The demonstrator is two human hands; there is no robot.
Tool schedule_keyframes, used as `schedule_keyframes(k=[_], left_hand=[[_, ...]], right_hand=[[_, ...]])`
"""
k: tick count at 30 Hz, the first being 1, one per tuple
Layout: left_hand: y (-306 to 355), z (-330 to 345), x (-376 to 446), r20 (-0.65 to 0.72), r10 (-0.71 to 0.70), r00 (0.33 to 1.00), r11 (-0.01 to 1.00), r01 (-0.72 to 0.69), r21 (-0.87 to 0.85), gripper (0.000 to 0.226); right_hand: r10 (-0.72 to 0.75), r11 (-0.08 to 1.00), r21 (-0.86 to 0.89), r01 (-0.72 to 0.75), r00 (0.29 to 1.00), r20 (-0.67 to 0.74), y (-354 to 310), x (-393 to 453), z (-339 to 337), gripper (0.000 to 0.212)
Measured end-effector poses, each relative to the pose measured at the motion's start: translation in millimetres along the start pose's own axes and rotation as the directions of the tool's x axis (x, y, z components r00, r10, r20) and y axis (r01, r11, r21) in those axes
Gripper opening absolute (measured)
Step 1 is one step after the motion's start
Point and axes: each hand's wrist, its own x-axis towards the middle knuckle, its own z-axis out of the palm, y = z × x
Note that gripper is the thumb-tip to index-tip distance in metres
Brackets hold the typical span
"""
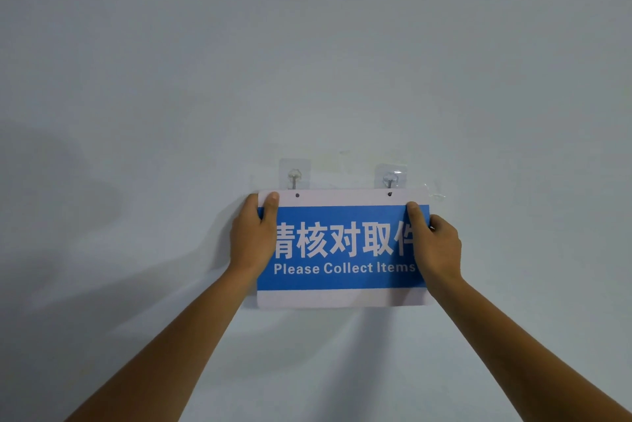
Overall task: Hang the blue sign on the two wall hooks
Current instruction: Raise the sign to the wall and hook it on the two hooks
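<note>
The blue sign (342, 279), with white borders and white lettering, is held flat against the wall. My left hand (253, 238) grips its left edge, thumb on the front. My right hand (434, 244) grips its right edge the same way. Two clear adhesive wall hooks, the left hook (294, 177) and the right hook (390, 179), stick out just above the sign's top edge. Two small holes in the sign's top white strip sit right below the hooks. Whether the hook tips pass through the holes, I cannot tell.
A plain pale wall (307, 45) fills the view. A scrap of clear tape or film (436, 194) clings to the wall by the sign's upper right corner.
</note>
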Motion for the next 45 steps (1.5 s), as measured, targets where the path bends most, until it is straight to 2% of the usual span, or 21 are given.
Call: schedule_keyframes(k=[5, 9, 19, 26, 32, 35, 37, 40, 42, 45], left_hand=[[-1, 1, -2, -0.024, 0.085, 0.996, 0.993, -0.086, -0.083, 0.034], [0, 1, 4, -0.081, 0.150, 0.985, 0.986, -0.155, -0.061, 0.040], [-5, 3, 10, -0.108, 0.134, 0.985, 0.986, -0.121, 0.113, 0.041], [-5, 2, 5, -0.113, 0.152, 0.982, 0.988, -0.153, 0.006, 0.039], [-6, -4, 22, -0.047, 0.177, 0.983, 0.982, -0.179, -0.052, 0.035], [-2, -5, 30, -0.025, 0.198, 0.980, 0.980, -0.197, 0.018, 0.033], [-1, -3, 34, -0.048, 0.234, 0.971, 0.962, -0.224, 0.157, 0.034], [-6, 2, 28, -0.134, 0.349, 0.927, 0.896, -0.288, 0.338, 0.036], [-11, 5, 23, -0.112, 0.427, 0.897, 0.850, -0.356, 0.388, 0.036], [-13, 7, 19, -0.076, 0.464, 0.883, 0.791, -0.374, 0.484, 0.035]], right_hand=[[-0.025, 1.000, 0.004, 0.026, 0.999, -0.025, 2, -2, 0, 0.067], [-0.026, 0.999, -0.020, 0.026, 1.000, -0.001, 1, -4, 2, 0.063], [-0.078, 0.985, -0.154, 0.078, 0.997, 0.004, -1, 1, 2, 0.055], [-0.090, 0.990, -0.102, 0.094, 0.995, 0.037, -2, 0, -3, 0.049], [-0.133, 0.975, -0.175, 0.137, 0.990, 0.036, -1, 2, 0, 0.056], [-0.162, 0.956, -0.237, 0.171, 0.985, 0.057, 1, 6, -4, 0.061], [-0.184, 0.938, -0.284, 0.198, 0.980, 0.078, 2, 10, -7, 0.064], [-0.196, 0.915, -0.340, 0.218, 0.976, 0.100, -2, 17, -14, 0.070], [-0.213, 0.897, -0.370, 0.241, 0.970, 0.115, -5, 21, -19, 0.072], [-0.228, 0.880, -0.393, 0.265, 0.964, 0.140, -5, 22, -21, 0.073]])
